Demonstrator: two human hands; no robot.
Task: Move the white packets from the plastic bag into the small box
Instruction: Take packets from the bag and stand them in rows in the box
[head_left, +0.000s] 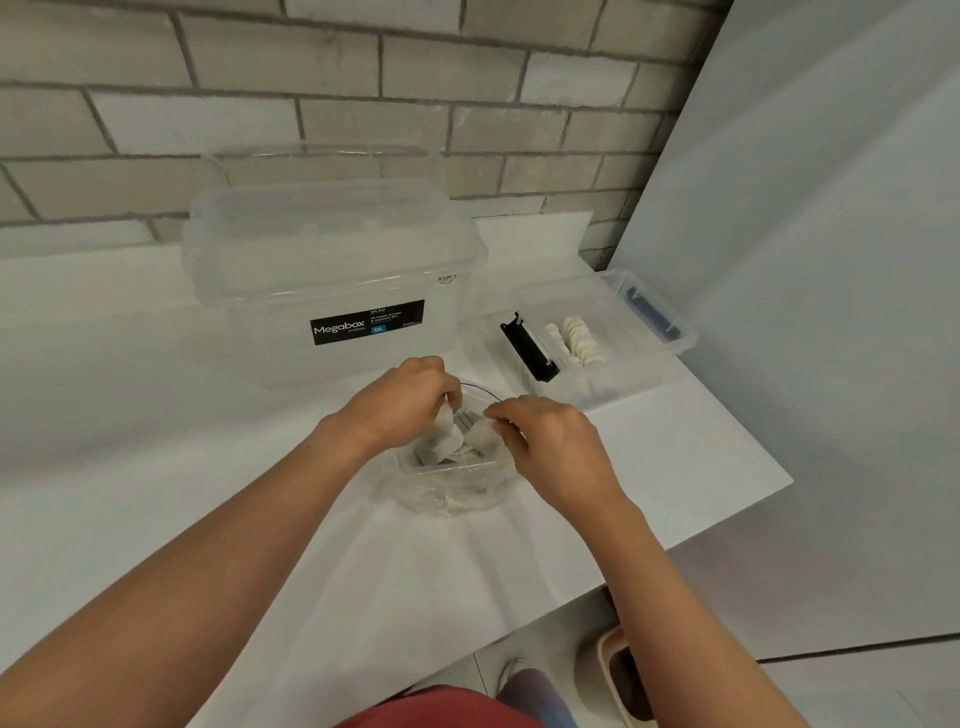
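Left hand: fingers grip a white packet over the plastic bag.
Right hand: fingers pinch a second packet.
Small box: packet row stands on edge.

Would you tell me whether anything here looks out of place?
Nothing stands out: white packets stand in a row in the small box; left hand and right hand each hold one at the plastic bag.

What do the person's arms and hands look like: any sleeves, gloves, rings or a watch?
Both arms are bare as far as the frame shows: no sleeves. The left hand and right hand wear no gloves; no ring, watch or bracelet shows. A red garment covers the body at the bottom edge.
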